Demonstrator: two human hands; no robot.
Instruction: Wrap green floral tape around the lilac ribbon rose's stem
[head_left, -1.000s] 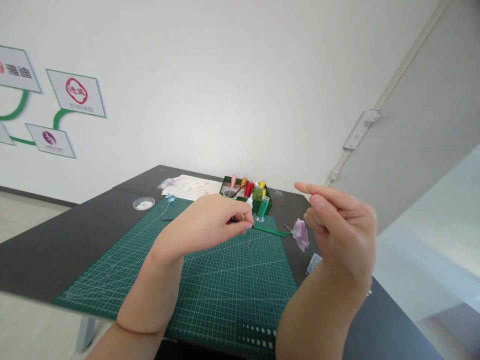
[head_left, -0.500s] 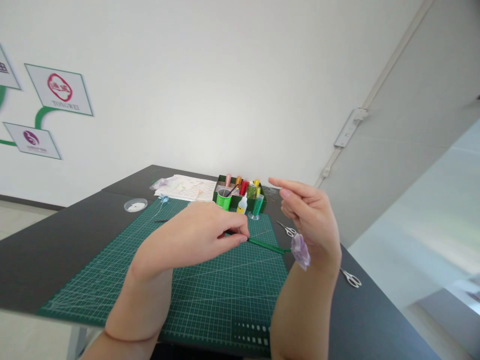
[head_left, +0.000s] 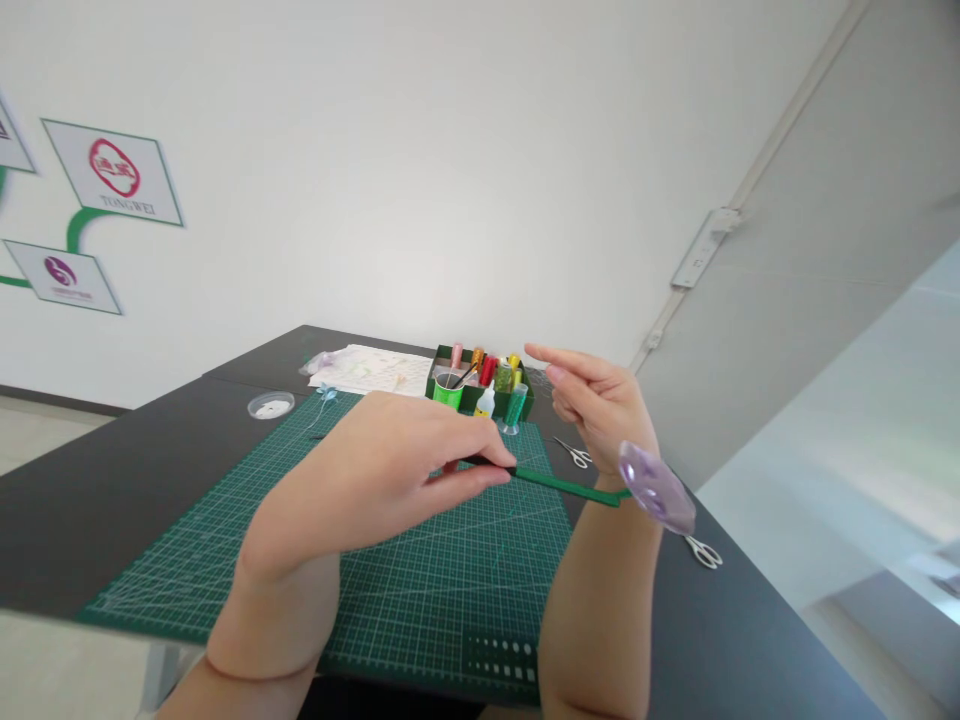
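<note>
My left hand (head_left: 420,445) is closed around a slim stick-like tool (head_left: 566,484), black at the grip and green beyond it. A glossy, pale purple flower-like piece (head_left: 657,487) sits at the tool's right end, joined by a short green stem. It hangs in front of my right forearm. Held higher, my right hand (head_left: 596,400) has its index finger stretched left, the thumb against it and the other fingers curled. Whatever it may pinch is too fine to make out. Below both hands lies a green cutting mat (head_left: 442,590).
A dark green box (head_left: 529,402) of thread spools stands at the back, with a green cup (head_left: 448,392) and a glue bottle (head_left: 485,402) before it. Scissors (head_left: 703,552) lie at the right. A clear dish (head_left: 271,405) and white paper (head_left: 367,369) are at the left.
My left hand has moved slightly right, carrying the tool and purple piece rightward. The purple piece has turned and shows broader. My right hand has shifted a little left and up.
</note>
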